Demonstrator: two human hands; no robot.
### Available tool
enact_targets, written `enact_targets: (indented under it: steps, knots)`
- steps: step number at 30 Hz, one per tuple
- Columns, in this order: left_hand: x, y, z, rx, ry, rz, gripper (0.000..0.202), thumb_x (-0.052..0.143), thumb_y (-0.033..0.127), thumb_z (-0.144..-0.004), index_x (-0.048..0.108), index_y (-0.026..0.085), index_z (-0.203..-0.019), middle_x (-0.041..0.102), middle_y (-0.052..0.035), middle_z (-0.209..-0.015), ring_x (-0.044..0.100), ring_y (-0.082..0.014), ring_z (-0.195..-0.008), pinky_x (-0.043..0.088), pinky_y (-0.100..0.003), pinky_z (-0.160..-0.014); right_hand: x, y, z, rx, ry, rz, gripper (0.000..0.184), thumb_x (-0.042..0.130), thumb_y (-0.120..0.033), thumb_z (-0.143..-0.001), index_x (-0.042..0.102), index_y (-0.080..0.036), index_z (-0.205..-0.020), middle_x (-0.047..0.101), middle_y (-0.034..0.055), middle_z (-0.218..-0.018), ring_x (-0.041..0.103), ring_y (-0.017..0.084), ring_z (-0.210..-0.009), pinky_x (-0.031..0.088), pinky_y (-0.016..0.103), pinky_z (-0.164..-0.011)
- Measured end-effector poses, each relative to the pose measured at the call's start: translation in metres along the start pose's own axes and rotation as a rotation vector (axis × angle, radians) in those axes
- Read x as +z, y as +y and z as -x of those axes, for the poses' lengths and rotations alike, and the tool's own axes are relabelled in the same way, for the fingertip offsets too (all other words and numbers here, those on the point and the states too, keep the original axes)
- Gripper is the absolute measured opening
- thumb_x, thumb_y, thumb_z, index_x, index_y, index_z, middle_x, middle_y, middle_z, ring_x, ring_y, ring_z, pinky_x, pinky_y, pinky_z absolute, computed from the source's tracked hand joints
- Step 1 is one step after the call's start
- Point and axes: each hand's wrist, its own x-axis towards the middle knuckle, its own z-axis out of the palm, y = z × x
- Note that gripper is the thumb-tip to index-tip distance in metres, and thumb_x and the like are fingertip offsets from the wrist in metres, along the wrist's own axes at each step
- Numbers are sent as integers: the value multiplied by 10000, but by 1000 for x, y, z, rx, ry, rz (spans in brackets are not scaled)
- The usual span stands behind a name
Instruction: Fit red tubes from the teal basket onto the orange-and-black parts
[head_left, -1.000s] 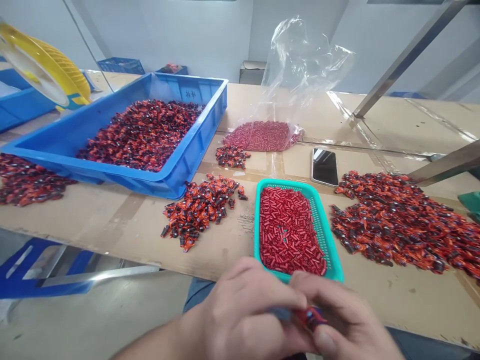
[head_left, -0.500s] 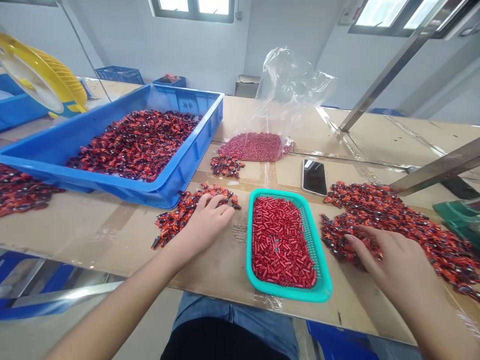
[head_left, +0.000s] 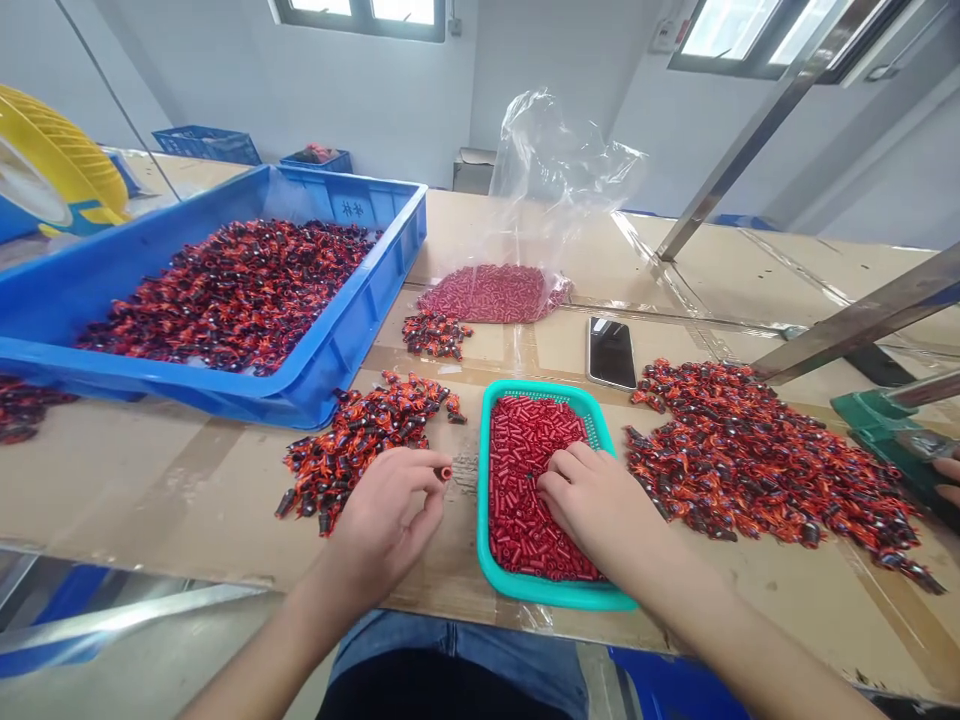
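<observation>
Counting them up, folks: two hands (head_left: 382, 530) (head_left: 600, 510), one blue tray (head_left: 352, 335), one teal basket (head_left: 540, 590), one phone (head_left: 611, 352), one plastic bag (head_left: 555, 170), and five orange heaps (head_left: 757, 460)!

1. The left hand (head_left: 382, 530) is up off the table, with its palm turned to the right.
2. Its thumb and first finger pinch together at the tips, and the other fingers curl in.
3. The left arm (head_left: 277, 650) reaches in from the near side.
4. The right hand (head_left: 600, 505) is open and lies palm down, with its fingers (head_left: 562, 465) pointing left.
5. The right arm (head_left: 720, 630) comes in from the near right.
6. The two hands are near each other but not touching.
</observation>
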Motion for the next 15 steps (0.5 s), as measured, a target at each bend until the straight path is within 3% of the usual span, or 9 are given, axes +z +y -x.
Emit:
enact_targets:
  steps: [9,15]
  knots:
    - [21,0,21,-94,96,117,193,590,41,-927,587,231,-893,805,-79,-1037,788,-199,-981,634,-332,-880,-3,-4,-4,15,-80,-16,157,681,-64,-909,719,-184,-816,675,79,-862,576,262,-889,403,375,-773]
    - [25,-3,25,-178,154,131,150,609,93,-941,585,232,-888,788,-63,-1007,787,-182,-936,636,-307,-861,-3,-7,-10,118,-40,-341,180,596,-75,-907,642,-189,-775,659,81,-842,586,245,-870,441,378,-810]
